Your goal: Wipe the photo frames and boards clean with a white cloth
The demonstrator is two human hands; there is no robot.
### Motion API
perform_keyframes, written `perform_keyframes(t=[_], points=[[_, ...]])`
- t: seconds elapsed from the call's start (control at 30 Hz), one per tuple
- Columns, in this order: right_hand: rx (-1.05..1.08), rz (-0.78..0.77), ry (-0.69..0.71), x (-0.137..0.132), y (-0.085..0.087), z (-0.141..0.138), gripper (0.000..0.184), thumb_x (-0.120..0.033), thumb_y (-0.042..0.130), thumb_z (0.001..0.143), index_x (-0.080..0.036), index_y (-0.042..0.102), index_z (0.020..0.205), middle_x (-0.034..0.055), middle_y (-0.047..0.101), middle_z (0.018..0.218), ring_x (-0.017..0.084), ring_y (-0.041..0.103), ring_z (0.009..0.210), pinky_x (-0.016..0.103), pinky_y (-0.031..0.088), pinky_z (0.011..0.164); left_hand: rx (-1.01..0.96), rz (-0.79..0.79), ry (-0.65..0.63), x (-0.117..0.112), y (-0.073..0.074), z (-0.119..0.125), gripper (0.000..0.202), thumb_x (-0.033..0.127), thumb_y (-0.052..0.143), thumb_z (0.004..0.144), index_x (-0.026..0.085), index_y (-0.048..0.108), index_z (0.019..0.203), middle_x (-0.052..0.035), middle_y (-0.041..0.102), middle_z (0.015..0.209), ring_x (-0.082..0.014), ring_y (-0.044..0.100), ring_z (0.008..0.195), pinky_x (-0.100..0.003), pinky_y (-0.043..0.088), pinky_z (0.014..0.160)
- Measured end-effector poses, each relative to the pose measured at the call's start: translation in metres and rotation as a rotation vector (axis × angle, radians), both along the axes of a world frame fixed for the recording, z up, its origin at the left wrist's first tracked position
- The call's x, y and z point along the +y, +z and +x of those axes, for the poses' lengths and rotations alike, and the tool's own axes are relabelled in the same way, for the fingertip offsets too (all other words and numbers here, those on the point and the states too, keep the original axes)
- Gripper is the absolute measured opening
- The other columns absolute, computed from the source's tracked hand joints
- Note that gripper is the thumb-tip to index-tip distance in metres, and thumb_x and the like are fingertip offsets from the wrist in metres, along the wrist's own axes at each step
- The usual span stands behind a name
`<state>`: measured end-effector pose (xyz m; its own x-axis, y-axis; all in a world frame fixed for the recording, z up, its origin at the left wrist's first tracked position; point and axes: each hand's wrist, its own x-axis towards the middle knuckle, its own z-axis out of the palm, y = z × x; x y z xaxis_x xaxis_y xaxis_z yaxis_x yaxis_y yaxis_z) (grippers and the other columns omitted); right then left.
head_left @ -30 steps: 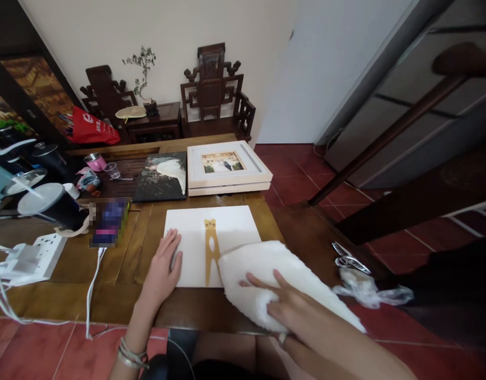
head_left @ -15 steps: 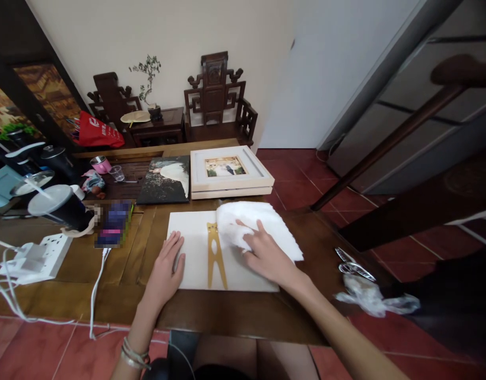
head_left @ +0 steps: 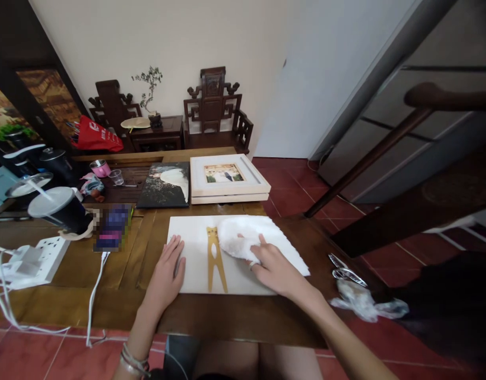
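A white board lies flat on the wooden table in front of me. My left hand rests on its left edge, fingers stretched out, holding nothing. A yellow, flat, two-legged piece with a cat-like head lies on the board between my hands. My right hand grips a bunched part of a white fluffy cloth, with the index finger reaching forward over it. The cloth spreads across the board's right side and past its edge. Some of my right fingers are hidden under the hand and in the cloth.
Beyond the board lie a dark picture panel and stacked white frames. Left are a phone, a cup and a power strip with cables. Right lie scissors and a plastic bag.
My right hand has moved slightly down and right, drawing the cloth's near edge over the board. My left hand stays put. The view has tilted up a little.
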<state>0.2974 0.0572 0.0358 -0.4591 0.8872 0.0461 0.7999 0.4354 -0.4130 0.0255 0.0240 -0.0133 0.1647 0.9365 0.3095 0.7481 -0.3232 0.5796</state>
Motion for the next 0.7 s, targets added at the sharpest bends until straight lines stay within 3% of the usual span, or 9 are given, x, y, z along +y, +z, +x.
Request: perform_keyframes(t=[0.27,0.37,0.53,0.7], points=[[0.032,0.011,-0.015,0.005,0.002,-0.004,0.021,-0.006,0.039,0.073,-0.025,0.035,0.064,0.0024,0.063,0.077,0.024,0.061,0.084,0.049,0.028,0.108,0.01,0.008,-0.008,0.0,-0.002,-0.002,0.042,0.024,0.038,0.096,0.014,0.045,0.136,-0.0143,0.042,0.146,-0.0229,0.03,0.141,-0.05,0.025,0.116],[0.042,0.002,-0.031,0.006,0.006,-0.006,0.02,-0.005,0.04,0.071,-0.024,0.038,0.064,0.0036,0.066,0.083,0.025,0.062,0.088,0.047,0.03,0.106,0.01,0.002,-0.006,-0.001,-0.002,-0.002,0.043,0.024,0.038,0.096,0.013,0.046,0.136,-0.0151,0.042,0.146,-0.0234,0.03,0.141,-0.05,0.026,0.116],[0.04,-0.001,-0.066,0.01,0.006,-0.007,0.02,-0.006,0.04,0.071,-0.024,0.045,0.065,0.0032,0.065,0.078,0.026,0.061,0.09,0.044,0.038,0.098,0.011,0.01,-0.006,0.0,-0.003,-0.002,0.042,0.024,0.039,0.096,0.016,0.046,0.136,-0.0135,0.043,0.146,-0.0234,0.031,0.14,-0.05,0.026,0.116],[0.023,0.008,-0.072,0.013,0.001,-0.007,0.019,-0.009,0.04,0.073,-0.024,0.045,0.063,0.0012,0.059,0.066,0.025,0.06,0.078,0.045,0.036,0.098,-0.002,0.017,-0.011,0.0,-0.004,-0.003,0.042,0.024,0.039,0.095,0.018,0.045,0.137,-0.0129,0.042,0.147,-0.024,0.03,0.141,-0.052,0.026,0.115]])
